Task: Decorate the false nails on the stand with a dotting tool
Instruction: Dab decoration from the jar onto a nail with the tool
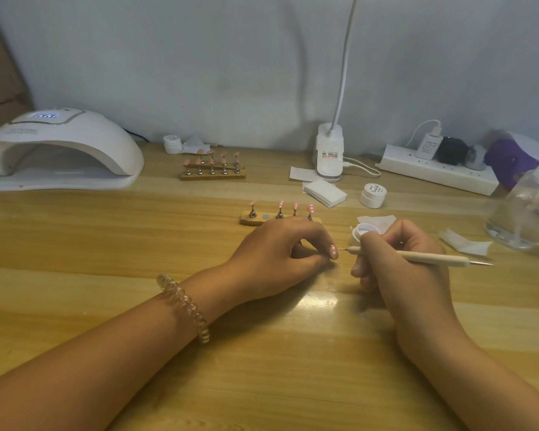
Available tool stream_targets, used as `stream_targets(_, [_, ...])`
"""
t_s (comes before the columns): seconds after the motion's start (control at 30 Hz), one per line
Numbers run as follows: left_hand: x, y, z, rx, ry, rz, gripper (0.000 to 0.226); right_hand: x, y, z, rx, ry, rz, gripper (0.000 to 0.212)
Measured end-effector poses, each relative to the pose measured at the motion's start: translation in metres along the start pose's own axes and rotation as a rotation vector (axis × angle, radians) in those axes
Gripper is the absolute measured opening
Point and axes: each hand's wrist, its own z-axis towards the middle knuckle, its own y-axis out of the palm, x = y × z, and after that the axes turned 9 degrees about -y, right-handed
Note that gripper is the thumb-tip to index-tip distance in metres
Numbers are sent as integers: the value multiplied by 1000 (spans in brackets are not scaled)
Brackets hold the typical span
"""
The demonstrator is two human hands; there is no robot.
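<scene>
- While the left hand [280, 256] rests on the light wooden table [106, 244] with its fingers curled, it pinches a small pink false nail [334, 252] with white dots between thumb and fingertips. What the nail sits on is hidden by the fingers.
- Just right of that nail is the fine metal tip of a slim cream-handled dotting tool [433, 258]. It points at the nail from very near, and I cannot tell whether it touches.
- The right hand [399, 265] grips the tool like a pen, with its fingers curled round the front of the handle. The rear end, with a second metal tip, sticks out to the right.
- Just behind the left knuckles lies a low wooden nail stand [249, 219] with four small metal holders, each topped by a pink nail. The three on the right show white dots, and a grey round disc shows on the base between the first and second holders.
- A small open white round jar [362, 229] stands just behind the right hand, beside a white paper scrap [383, 219].
- Farther back are a closed white jar [373, 195] and a stack of white square pads [324, 191].
- Near the wall are two more wooden stands [213, 175] holding pink nails, a white domed nail lamp [59, 150] on the left, a white clip lamp [329, 154] and a white power strip [433, 174].
- A clear bottle [526, 213] stands at the right edge.
- A coiled translucent hair tie [184, 306] circles the left wrist.
</scene>
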Motion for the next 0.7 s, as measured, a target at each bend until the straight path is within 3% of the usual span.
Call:
stream_targets(0.13, [0, 0, 0, 2, 5, 6, 10, -3, -7, 8, 104, -129, 40, 23])
stream_targets(0.3, [1, -1, 0, 2, 13, 20, 9, 2, -24, 24, 112, -267, -194, 27])
stream_targets(0.7, [0, -1, 0, -2, -10, 13, 9, 23, -26, 35, -12, -199, -352, 34])
